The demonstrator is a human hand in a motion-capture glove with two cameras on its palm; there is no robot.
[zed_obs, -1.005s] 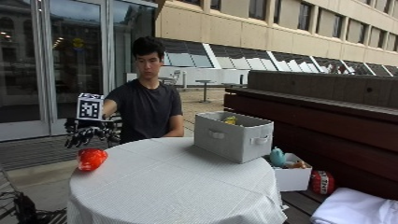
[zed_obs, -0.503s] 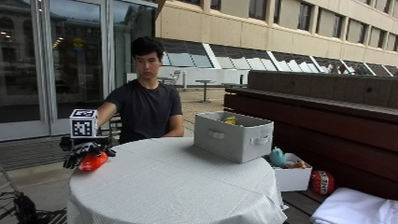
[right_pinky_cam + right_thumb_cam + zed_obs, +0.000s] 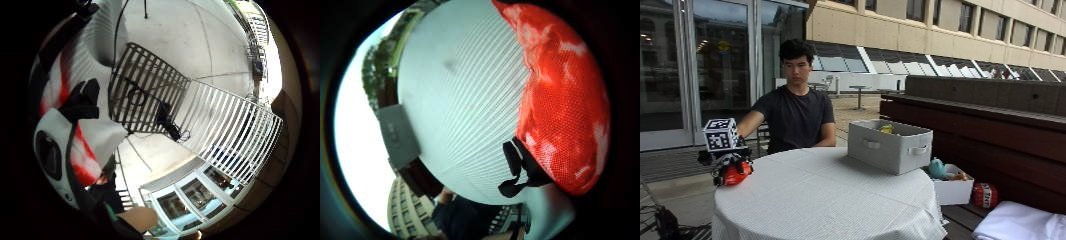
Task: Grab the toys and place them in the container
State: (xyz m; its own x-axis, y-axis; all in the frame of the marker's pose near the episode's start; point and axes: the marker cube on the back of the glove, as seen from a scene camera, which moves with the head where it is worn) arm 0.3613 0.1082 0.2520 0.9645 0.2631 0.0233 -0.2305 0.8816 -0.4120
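Here the bench carries the grey container on its far side, well apart from me. At the near edge sits the red toy, and my hand has dropped onto it since a second ago, fingers curled around it, ready for lifting.

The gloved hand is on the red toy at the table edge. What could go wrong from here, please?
1. The red toy sits at the very edge of the round table, under the gloved right hand. If the fingers slip, it could fall to the floor.
2. The grey container stands across the table, so the toy might be dropped during the carry.
3. The container already holds a yellow toy, so the new one may land on top of it.
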